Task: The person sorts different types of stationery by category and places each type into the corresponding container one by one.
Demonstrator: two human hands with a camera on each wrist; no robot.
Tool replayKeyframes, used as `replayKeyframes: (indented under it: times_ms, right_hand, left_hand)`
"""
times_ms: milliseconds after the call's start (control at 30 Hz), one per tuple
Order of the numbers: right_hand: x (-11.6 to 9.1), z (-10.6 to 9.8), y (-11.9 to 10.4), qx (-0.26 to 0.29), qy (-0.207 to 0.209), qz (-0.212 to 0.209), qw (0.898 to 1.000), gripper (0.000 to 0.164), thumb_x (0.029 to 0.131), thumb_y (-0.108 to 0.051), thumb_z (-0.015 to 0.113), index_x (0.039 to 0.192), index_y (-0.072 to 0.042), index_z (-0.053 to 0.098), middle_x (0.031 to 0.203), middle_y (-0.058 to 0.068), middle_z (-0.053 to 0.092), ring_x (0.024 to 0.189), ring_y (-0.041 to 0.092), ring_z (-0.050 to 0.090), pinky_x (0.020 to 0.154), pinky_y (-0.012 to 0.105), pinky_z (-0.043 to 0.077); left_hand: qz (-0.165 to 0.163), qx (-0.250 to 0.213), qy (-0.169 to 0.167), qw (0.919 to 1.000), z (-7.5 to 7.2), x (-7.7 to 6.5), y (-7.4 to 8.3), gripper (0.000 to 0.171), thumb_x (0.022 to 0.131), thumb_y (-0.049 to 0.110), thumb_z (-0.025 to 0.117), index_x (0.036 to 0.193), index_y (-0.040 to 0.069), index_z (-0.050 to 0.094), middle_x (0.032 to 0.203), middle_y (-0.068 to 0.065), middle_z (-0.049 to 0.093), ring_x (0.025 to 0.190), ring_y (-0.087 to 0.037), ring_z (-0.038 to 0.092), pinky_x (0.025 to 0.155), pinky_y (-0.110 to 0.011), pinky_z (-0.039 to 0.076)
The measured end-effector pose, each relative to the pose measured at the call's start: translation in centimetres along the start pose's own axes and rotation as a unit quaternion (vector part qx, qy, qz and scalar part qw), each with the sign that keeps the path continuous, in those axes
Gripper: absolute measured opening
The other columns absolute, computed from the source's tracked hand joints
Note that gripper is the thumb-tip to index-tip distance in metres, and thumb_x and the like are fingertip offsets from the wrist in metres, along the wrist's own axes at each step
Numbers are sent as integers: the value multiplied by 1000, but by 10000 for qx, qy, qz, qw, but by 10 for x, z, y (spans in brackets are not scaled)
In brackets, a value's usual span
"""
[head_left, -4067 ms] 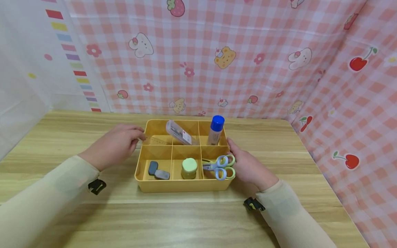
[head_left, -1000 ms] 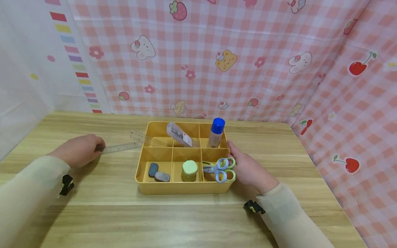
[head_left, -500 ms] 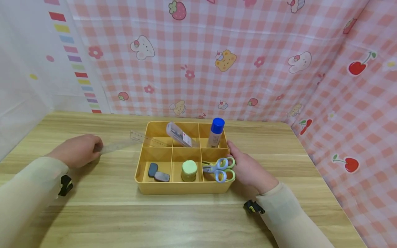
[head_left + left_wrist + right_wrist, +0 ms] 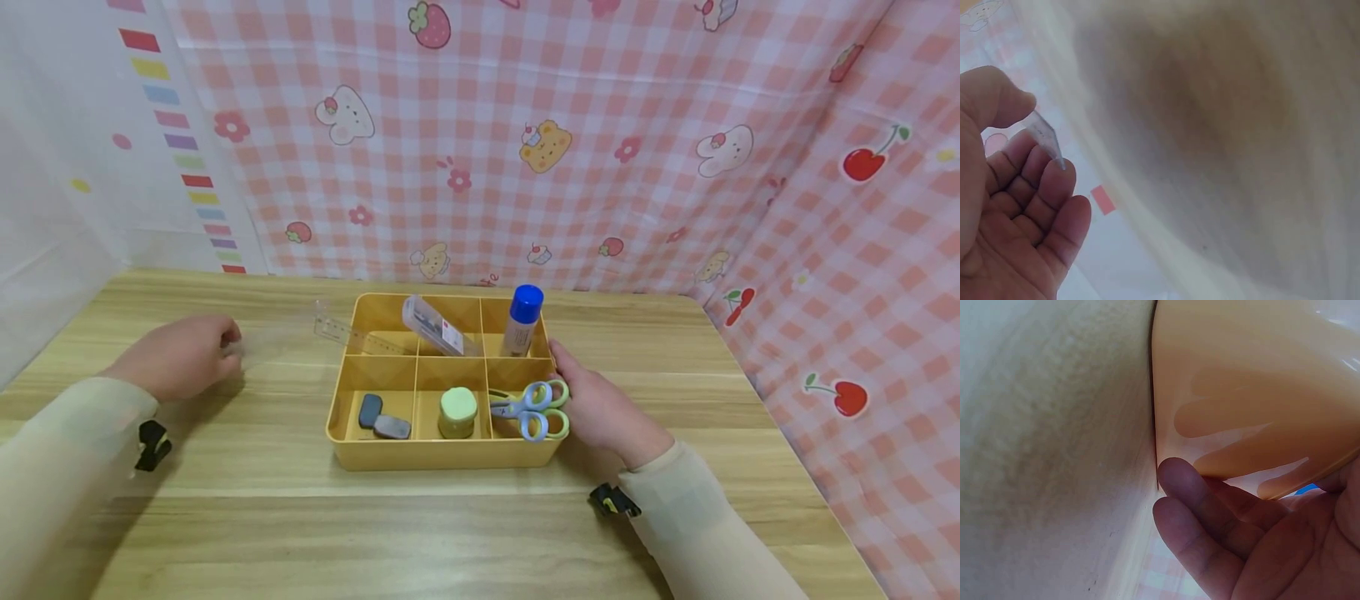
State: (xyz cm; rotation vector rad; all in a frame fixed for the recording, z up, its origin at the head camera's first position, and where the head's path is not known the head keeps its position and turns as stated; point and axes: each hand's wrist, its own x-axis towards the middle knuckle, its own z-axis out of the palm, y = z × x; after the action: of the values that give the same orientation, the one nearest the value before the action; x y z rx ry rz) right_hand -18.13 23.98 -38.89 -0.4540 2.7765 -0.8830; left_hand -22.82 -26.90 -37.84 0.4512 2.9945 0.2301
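My left hand [image 4: 183, 358] pinches one end of a clear ruler [image 4: 1046, 132] between thumb and fingers, left of a yellow divided organizer box [image 4: 450, 455]. In the head view the held ruler is nearly invisible, its far end near the box's back left corner. A second clear ruler [image 4: 337, 331] leans out of the back left compartment over the rim. My right hand [image 4: 600, 408] grips the box's right side, fingers against the outer wall and thumb up at the rim. Scissors handles [image 4: 534, 422] partly overlap that hand in the head view.
The box also holds a blue-capped glue stick [image 4: 521, 321], a slanting clear plastic case [image 4: 435, 325], a small green-lidded jar [image 4: 458, 412], a dark block [image 4: 370, 411] and a grey block [image 4: 392, 427]. A checked cloth [image 4: 465, 167] hangs behind the wooden table [image 4: 420, 542].
The left hand has drawn the clear ruler out to the left of the box, then turned it slightly, lifting its far end. Right hand and box have stayed in place.
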Motion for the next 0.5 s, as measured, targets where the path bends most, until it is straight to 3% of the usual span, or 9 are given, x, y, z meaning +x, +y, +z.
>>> replayKeyframes:
  times_ms: [500]
  right_hand:
    - [0,-2,-2,-64,5,-37,10000,59,102,-32,35,151,-16,8,137,13,45,121,26,42,101,51,33]
  left_hand:
    - [-111,-322,688,9970,-21,-2,7,39,90,29,56,113,-2,54,108,-21,59,93,-31,55,79,-55,45]
